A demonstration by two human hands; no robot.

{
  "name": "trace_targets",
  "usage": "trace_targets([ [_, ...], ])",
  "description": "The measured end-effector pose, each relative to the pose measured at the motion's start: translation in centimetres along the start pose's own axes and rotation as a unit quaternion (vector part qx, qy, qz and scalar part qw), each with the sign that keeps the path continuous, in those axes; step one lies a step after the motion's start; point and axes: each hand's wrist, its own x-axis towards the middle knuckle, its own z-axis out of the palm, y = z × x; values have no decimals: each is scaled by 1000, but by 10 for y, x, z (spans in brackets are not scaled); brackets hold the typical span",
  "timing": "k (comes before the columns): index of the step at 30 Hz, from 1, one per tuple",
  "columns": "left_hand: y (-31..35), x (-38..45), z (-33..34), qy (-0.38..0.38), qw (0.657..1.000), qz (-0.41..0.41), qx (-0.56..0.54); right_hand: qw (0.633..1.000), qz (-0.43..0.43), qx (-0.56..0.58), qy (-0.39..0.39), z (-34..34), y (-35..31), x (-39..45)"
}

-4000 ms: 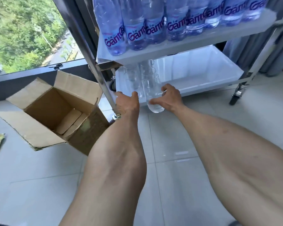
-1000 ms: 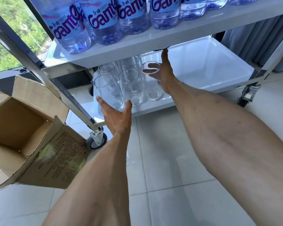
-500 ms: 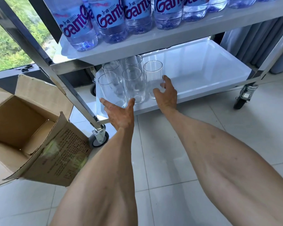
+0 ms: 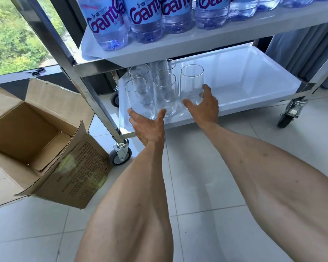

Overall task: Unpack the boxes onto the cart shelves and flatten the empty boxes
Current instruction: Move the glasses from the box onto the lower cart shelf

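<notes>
Several clear drinking glasses (image 4: 165, 91) stand grouped at the left end of the cart's white lower shelf (image 4: 244, 82). My right hand (image 4: 204, 108) reaches to the rightmost glass (image 4: 192, 86), thumb and fingers spread loosely either side of its base. At the shelf's front edge my left hand (image 4: 148, 127) is open, palm spread, fingertips just below the front-left glass (image 4: 136, 97). An open cardboard box (image 4: 36, 140) lies tilted on the floor at the left, with only a cardboard insert inside.
Several Ganten water bottles (image 4: 146, 19) fill the upper shelf (image 4: 197, 42). A steel cart post (image 4: 64, 52) and a castor (image 4: 121, 156) stand between box and glasses. Scissors (image 4: 36, 72) lie on the window ledge. Grey curtains (image 4: 301, 44) hang at the right.
The right hand set a glass down beside the group a second ago, then drew back to its base with fingers spread. The left hand stayed at the shelf's front edge.
</notes>
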Motion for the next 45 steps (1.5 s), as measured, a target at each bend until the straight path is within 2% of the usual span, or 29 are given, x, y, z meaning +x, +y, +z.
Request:
trace_targets([
  [4,-3,0,0,-9,1000,-9,9,998,5,-62,-18,3,3,-5],
  [9,-2,-10,-16,-24,999,-6,43,990,25,-122,72,3,-7,-35],
  [11,1,-18,-33,-35,995,1,96,987,31,-143,65,-1,-11,-56],
  [12,4,-21,-44,-48,992,1,120,986,46,-156,41,-3,-14,-67],
  [15,13,-29,-85,-91,983,-45,154,966,143,-182,-111,-12,-33,-101],
  [18,27,-30,-142,-111,972,-103,182,931,143,-227,-248,-25,-77,-139],
  [21,43,-20,-198,-134,955,-136,229,901,157,-245,-321,-30,-126,-166],
  [26,80,-1,-285,-107,941,-185,262,869,178,-251,-388,-23,-224,-187],
  [31,101,26,-366,-139,917,-219,304,835,152,-279,-449,-9,-321,-214],
  [36,118,70,-435,-157,905,-236,318,809,137,-323,-472,22,-396,-237],
  [41,115,129,-480,-163,900,-226,336,790,144,-328,-497,70,-446,-258],
  [45,96,177,-499,-176,894,-235,340,773,134,-349,-513,102,-458,-271],
])
